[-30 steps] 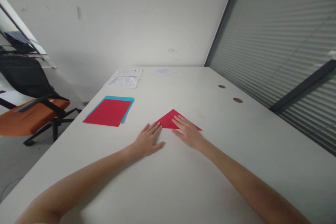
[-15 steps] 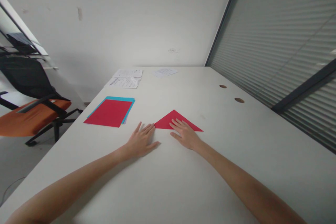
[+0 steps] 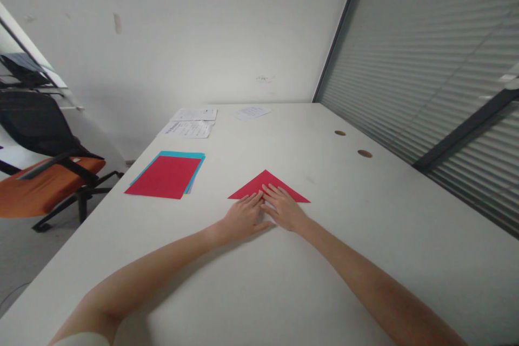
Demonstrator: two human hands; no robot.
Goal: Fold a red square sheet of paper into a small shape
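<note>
A sheet of red paper (image 3: 265, 179), folded into a triangle, lies flat on the white table (image 3: 243, 292) with its long edge toward me. My left hand (image 3: 243, 218) rests palm down over the middle of that near edge, fingers stretched out on the paper. Beside it, my right hand (image 3: 285, 208) also lies flat on the triangle, fingers extended. The fingertips of both hands meet close together at the middle. Parts of the near edge are hidden under the hands.
To the left lies a stack of coloured paper, a red sheet (image 3: 162, 177) on top of blue sheets (image 3: 182, 154). Printed papers (image 3: 188, 128) are at the far end by the wall. Two cable holes (image 3: 365, 153) sit near the right edge. An orange-seated chair (image 3: 44, 184) stands left.
My left hand has slid right along the near edge, from the triangle's left corner to its middle beside my right hand. The right hand has stayed on the paper.
</note>
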